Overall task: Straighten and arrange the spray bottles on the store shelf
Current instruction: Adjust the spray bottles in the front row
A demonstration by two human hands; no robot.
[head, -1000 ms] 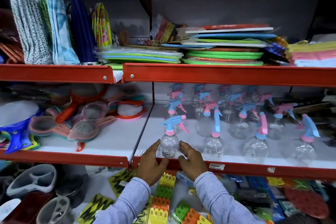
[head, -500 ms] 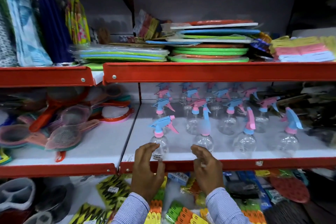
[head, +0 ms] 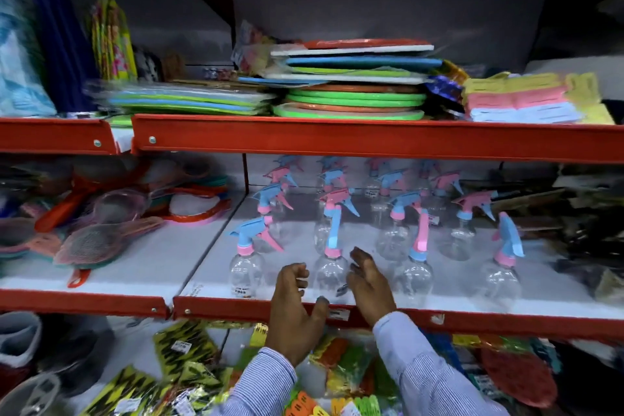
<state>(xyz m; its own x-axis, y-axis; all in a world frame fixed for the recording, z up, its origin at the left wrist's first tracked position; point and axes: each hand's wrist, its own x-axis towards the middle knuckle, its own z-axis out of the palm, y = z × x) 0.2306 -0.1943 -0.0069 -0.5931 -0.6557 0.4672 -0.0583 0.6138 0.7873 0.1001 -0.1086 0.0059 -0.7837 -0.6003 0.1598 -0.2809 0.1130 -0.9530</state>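
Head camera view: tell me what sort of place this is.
Most likely a household goods shop: red metal shelves carry many identical spray bottles, a price label on the shelf edge, and packaged goods below.

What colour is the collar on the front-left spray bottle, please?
Pink, clearest in the head view: collar.

Left hand (head: 293, 307) and right hand (head: 369, 284) raised, fingers seemingly half-curled.

Retail shop. Red-edged metal shelves (head: 371, 145) stocked with multiples: identical spray bottles (head: 413, 275) in rows, stacked coloured mats (head: 354, 100), packaged goods below; what look like price labels (head: 339, 313), blurred.
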